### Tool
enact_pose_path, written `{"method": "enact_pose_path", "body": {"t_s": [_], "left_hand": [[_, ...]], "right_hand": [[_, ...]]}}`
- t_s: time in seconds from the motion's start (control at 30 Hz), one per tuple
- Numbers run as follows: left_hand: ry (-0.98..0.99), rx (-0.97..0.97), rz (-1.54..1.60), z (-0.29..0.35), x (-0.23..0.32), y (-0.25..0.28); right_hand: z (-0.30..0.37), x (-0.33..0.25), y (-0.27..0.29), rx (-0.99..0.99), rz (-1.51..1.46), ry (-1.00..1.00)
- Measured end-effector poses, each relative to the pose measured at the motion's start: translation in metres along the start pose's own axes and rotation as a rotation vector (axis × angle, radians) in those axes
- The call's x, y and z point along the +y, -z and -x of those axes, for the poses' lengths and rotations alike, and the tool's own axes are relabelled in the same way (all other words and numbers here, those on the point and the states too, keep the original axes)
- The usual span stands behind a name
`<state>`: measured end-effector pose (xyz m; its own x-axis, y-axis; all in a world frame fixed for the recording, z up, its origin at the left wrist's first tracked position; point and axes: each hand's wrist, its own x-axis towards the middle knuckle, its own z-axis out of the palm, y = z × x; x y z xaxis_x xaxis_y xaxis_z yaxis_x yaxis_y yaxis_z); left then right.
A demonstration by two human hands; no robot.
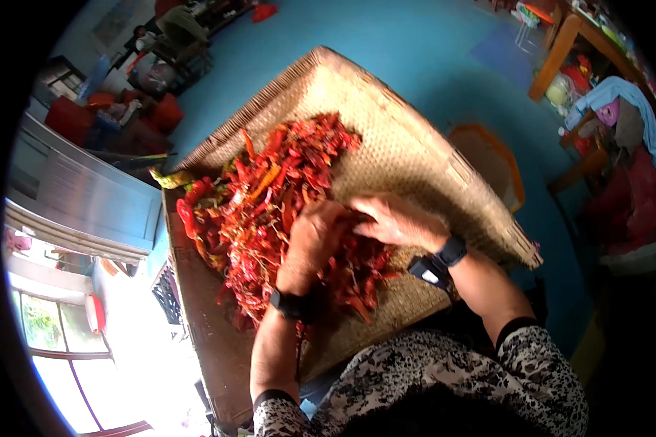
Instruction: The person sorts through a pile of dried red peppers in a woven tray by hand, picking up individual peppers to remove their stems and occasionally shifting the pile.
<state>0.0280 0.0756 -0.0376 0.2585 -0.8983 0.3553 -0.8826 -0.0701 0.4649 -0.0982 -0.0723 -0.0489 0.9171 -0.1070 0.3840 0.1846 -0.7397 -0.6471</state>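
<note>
A heap of red chili peppers (259,197), many wrinkled and a few orange, covers the left and middle of a woven bamboo tray (386,124). Over the heap's right side, my left hand (315,237) is closed, its fingers curled toward the other hand. Fingertips of my right hand (397,220) meet it from the right, bent in a pinch. Whatever lies between the fingers is hidden by the hands. Greenish-yellow peppers (171,178) rest at the tray's left corner. Dark bands circle both wrists.
The tray sits on a brown surface (222,364) that shows at lower left. An orange-rimmed container (517,171) stands on the blue floor (415,44) right of the tray. A wooden frame (557,58) with draped cloths is farther right. A pale blue door (95,189) and windows are left.
</note>
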Motion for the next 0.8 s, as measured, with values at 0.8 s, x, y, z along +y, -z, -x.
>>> {"method": "enact_pose_path", "body": {"t_s": [0.8], "left_hand": [[0.131, -0.176, 0.042, 0.021, 0.015, 0.002]], "right_hand": [[0.013, 0.041, 0.086, 0.958, -1.842, -0.009]]}}
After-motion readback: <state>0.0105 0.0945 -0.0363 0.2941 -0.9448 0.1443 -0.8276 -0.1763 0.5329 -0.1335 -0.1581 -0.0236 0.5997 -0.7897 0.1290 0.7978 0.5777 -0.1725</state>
